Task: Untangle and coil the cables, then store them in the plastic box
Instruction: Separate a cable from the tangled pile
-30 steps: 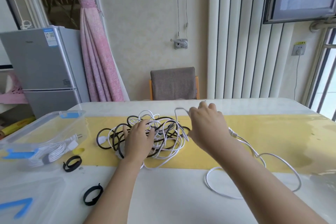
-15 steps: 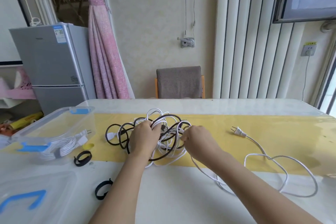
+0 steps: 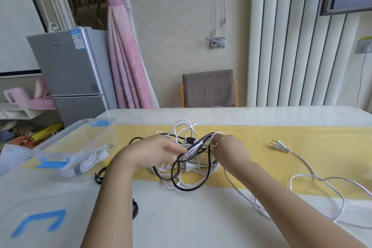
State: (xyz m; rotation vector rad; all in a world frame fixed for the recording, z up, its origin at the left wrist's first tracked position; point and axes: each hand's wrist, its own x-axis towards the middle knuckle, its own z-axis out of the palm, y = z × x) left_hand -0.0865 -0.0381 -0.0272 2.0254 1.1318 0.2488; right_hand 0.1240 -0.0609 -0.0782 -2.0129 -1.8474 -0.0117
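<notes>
A tangle (image 3: 189, 164) of black and white cables is sitting bunched between the left hand (image 3: 153, 152) and the right hand (image 3: 229, 150), which is gripping its top white loops. One white cable (image 3: 281, 147) is trailing off right of the grip, its plug lying flat. Left of the grip, the clear box (image 3: 94, 135) is holding a white coil (image 3: 80, 167).

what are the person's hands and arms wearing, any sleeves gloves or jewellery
Nothing shows. The left hand and right hand are ungloved, no rings visible; the left forearm and right forearm are bare to the frame's edge: no sleeves, watch or bracelet.
</notes>
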